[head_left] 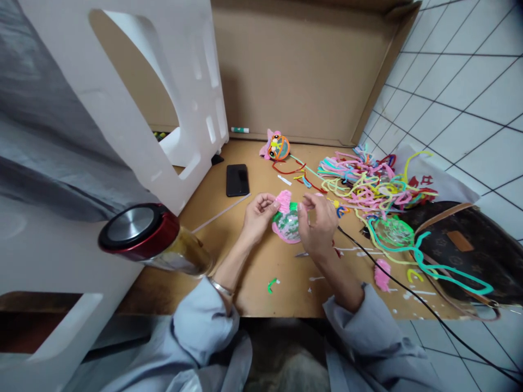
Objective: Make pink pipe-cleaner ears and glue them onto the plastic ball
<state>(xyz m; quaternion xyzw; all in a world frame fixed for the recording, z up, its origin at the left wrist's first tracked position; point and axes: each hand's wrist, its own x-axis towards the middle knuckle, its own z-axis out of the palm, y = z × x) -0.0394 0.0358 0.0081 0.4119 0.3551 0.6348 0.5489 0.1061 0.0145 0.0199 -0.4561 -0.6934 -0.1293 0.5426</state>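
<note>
Pink fuzzy piece (283,202), pinched by your left hand (257,218), points lengthwise toward the worktop's (241,294) back edge, at the upper rim of the green-and-pink disc (288,225), mid-worktop; your right hand (321,224) curls rightward of it, grip impossible to tell.

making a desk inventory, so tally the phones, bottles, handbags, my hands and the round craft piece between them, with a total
Phone: 1
Bottle: 1
Handbag: 1
Left hand and right hand: 2
Round craft piece between them: 1
Total: 6
</note>
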